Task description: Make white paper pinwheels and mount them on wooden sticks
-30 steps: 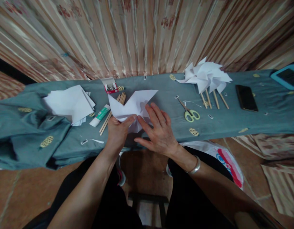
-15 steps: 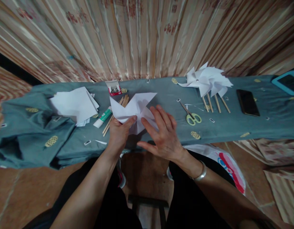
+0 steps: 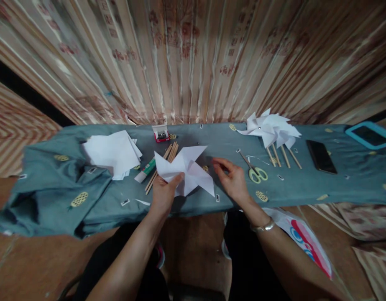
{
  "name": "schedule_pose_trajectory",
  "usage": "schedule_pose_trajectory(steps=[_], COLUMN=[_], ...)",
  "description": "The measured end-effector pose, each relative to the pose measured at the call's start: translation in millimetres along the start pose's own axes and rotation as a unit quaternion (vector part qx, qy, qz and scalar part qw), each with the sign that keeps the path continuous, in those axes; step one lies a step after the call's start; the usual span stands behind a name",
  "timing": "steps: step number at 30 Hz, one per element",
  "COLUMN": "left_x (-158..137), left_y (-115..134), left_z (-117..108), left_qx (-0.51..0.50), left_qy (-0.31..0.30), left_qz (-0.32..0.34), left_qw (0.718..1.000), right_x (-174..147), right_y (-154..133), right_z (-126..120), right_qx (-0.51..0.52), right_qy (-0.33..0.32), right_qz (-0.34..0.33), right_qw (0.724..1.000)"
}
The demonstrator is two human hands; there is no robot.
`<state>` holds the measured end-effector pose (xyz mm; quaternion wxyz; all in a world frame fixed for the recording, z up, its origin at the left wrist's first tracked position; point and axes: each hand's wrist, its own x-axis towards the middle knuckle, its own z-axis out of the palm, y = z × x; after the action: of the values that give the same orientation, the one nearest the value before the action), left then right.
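Observation:
My left hand [image 3: 164, 193] pinches a white paper pinwheel [image 3: 190, 172] near its middle, thumb on top and fingers underneath. The pinwheel's blades are folded in to the centre, and no stick shows on it. My right hand [image 3: 232, 179] is just right of the pinwheel, apart from it, with thumb and fingers curled together; whether something small is between the fingertips cannot be seen. Wooden sticks [image 3: 170, 154] and a glue stick [image 3: 145, 170] lie left of the pinwheel, partly under its edge. Green-handled scissors [image 3: 257, 174] rest to the right of my right hand.
A stack of white paper [image 3: 113, 152] lies at the left. Behind the sticks stands a small open red box [image 3: 162, 134] of metal pieces. At the right are pinwheels on sticks [image 3: 271, 128], a black phone [image 3: 321, 156] and a blue-framed tablet [image 3: 370, 134]. Paper scraps dot the cloth.
My right hand has drawn back to the right from the pinwheel, and its spread fingers have curled together. The left hand still holds the pinwheel. The camera view has tilted upward.

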<state>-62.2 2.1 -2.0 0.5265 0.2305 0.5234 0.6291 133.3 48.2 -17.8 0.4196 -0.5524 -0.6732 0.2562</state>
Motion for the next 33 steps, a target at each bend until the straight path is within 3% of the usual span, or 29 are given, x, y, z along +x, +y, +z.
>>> schedule_pose_trajectory(steps=[3, 6, 9, 12, 17, 20, 26, 33], left_x=[5, 14, 24, 30, 34, 33, 34, 36], left_y=[7, 20, 38, 56, 74, 76, 77, 76], left_z=[-3, -12, -26, -42, -66, -72, -72, -74], left_qx=[-0.023, -0.050, -0.088, -0.121, -0.139, -0.140, -0.151, -0.158], left_qy=[0.014, 0.050, 0.095, 0.120, 0.180, 0.191, 0.191, 0.181], left_qz=[-0.001, 0.017, 0.060, 0.106, 0.131, 0.117, 0.112, 0.121], left_qw=[1.000, 0.997, 0.990, 0.980, 0.965, 0.965, 0.963, 0.963], right_x=[3, 6, 18, 47, 113, 140, 161, 174], right_y=[1, -2, -11, -30, -72, -86, -87, -84], right_z=[15, 33, 53, 76, 117, 135, 152, 157], right_qx=[0.034, 0.053, 0.041, -0.045, -0.201, -0.276, -0.370, -0.382], right_qy=[-0.007, -0.025, -0.041, -0.063, -0.130, -0.157, -0.239, -0.271], right_qz=[0.038, 0.024, -0.020, -0.108, -0.230, -0.264, -0.257, -0.245], right_qw=[0.999, 0.998, 0.998, 0.991, 0.943, 0.911, 0.860, 0.849])
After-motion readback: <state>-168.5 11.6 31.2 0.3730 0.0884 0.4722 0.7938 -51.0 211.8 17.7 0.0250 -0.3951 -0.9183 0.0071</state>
